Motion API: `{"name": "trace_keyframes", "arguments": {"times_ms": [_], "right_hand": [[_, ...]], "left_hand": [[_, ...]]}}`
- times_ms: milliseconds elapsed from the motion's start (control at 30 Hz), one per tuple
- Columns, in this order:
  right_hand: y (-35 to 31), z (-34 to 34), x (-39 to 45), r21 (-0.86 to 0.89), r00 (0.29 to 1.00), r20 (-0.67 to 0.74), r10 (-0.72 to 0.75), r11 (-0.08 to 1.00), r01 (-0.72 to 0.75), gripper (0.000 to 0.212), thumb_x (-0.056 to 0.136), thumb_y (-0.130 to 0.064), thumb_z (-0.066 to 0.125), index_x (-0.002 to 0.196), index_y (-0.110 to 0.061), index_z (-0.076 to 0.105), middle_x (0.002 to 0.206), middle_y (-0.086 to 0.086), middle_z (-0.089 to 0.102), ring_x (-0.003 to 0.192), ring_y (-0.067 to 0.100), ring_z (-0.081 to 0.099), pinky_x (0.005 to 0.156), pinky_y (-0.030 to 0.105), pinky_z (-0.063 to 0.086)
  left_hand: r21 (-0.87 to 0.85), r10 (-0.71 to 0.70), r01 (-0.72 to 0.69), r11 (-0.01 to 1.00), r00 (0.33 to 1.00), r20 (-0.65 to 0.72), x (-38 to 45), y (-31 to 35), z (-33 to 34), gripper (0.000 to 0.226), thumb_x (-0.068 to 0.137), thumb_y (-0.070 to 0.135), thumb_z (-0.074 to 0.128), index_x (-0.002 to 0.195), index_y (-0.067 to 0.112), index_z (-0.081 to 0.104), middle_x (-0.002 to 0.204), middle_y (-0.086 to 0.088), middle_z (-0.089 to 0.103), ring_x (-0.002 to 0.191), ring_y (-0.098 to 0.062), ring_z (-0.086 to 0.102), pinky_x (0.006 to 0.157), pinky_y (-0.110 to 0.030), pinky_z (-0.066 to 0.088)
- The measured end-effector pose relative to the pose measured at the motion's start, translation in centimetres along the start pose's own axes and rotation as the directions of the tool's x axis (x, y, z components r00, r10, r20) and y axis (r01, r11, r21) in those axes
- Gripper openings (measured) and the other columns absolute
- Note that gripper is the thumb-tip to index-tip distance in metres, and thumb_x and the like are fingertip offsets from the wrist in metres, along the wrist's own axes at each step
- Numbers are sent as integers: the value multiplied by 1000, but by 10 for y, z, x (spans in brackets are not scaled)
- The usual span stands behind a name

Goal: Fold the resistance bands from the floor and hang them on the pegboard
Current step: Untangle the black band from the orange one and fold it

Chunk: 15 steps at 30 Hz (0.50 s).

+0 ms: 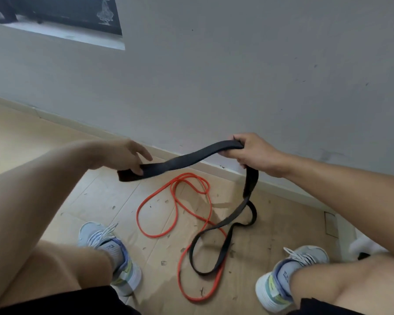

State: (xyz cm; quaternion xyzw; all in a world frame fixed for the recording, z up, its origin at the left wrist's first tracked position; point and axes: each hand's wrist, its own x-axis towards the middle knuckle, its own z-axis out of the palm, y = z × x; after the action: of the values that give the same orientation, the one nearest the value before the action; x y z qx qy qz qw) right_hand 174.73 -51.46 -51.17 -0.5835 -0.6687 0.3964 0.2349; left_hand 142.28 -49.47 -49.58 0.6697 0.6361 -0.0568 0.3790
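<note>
black band (191, 159) stretches between both hands; right hand (253, 153) grips it, left hand (127, 155) pinches it. orange band (175, 201) lies on floor (32, 137) at 6 o'clock.

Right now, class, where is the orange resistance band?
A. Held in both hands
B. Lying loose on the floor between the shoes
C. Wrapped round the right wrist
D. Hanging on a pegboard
B: the orange band lies in loose loops on the floor between the shoes, while both hands hold only the black band.
</note>
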Motion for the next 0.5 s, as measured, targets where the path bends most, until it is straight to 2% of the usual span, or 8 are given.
{"name": "trace_keyframes", "arguments": {"times_ms": [33, 100, 200, 267, 300, 333, 400, 500], "right_hand": [[-9, 4, -1, 21, 999, -14, -32, 999, 32, 23, 88, -23, 81, 88, -19, 59, 68, -12, 60, 59, 4, 54, 64, 26, 46], [-26, 12, -1, 53, 993, -55, -102, 993, 104, 40, 79, -15, 89, 92, -21, 51, 74, -7, 64, 65, 8, 56, 65, 27, 46], [-44, 20, 0, 55, 979, -52, -195, 979, 197, 48, 74, -2, 86, 89, -21, 44, 72, -3, 50, 61, 10, 41, 57, 25, 37], [-49, 23, 0, 33, 970, -11, -243, 969, 243, 45, 75, 1, 80, 85, -23, 44, 72, -5, 48, 59, 8, 37, 55, 24, 34], [-49, 24, -1, 14, 966, 6, -259, 966, 259, 44, 76, 0, 79, 83, -24, 43, 70, -6, 48, 58, 7, 37, 55, 24, 33], [-48, 24, -1, -6, 963, 22, -268, 963, 268, 43, 77, -2, 79, 82, -25, 43, 69, -8, 47, 56, 5, 36, 54, 24, 33], [-45, 23, -2, -25, 962, 55, -266, 963, 267, 45, 77, -5, 82, 82, -25, 42, 66, -10, 47, 55, 5, 36, 53, 23, 32], [-39, 19, -4, -36, 961, 124, -248, 966, 254, 52, 72, -7, 90, 84, -25, 43, 66, -9, 52, 58, 9, 41, 55, 27, 35]], "left_hand": [[14, 21, -21, 1000, 1000, 7, 1, 7, 5, 59, 87, -1, 70, 138, 25, 57, 118, 3, 68, 118, -24, 59, 104, -38, 43], [-107, 156, -154, 982, 988, 12, 0, 28, 14, 74, 83, 0, 75, 147, 27, 48, 131, 5, 60, 125, -19, 53, 110, -38, 39], [-338, 397, -368, 866, 918, 19, -8, 62, 26, 79, 71, 32, 87, 141, 30, 52, 135, 8, 63, 132, -10, 52, 111, -34, 38], [-385, 465, -429, 817, 885, 1, -11, 77, 32, 69, 65, 42, 88, 126, 24, 61, 120, 2, 72, 120, -12, 63, 107, -34, 43], [-362, 470, -444, 820, 883, -18, -13, 82, 33, 61, 65, 44, 89, 116, 21, 65, 107, 0, 75, 106, -13, 68, 98, -32, 48], [-306, 463, -452, 838, 886, -40, -15, 85, 34, 54, 66, 46, 90, 106, 19, 67, 91, 0, 75, 89, -12, 69, 86, -30, 49], [-183, 452, -455, 872, 890, -58, -16, 89, 34, 42, 70, 47, 88, 91, 16, 69, 65, 9, 65, 63, -7, 58, 67, -26, 41], [-101, 475, -474, 875, 880, -20, -19, 91, 30, 26, 77, 41, 84, 86, 19, 74, 65, 10, 69, 62, -6, 60, 67, -29, 41]]}}
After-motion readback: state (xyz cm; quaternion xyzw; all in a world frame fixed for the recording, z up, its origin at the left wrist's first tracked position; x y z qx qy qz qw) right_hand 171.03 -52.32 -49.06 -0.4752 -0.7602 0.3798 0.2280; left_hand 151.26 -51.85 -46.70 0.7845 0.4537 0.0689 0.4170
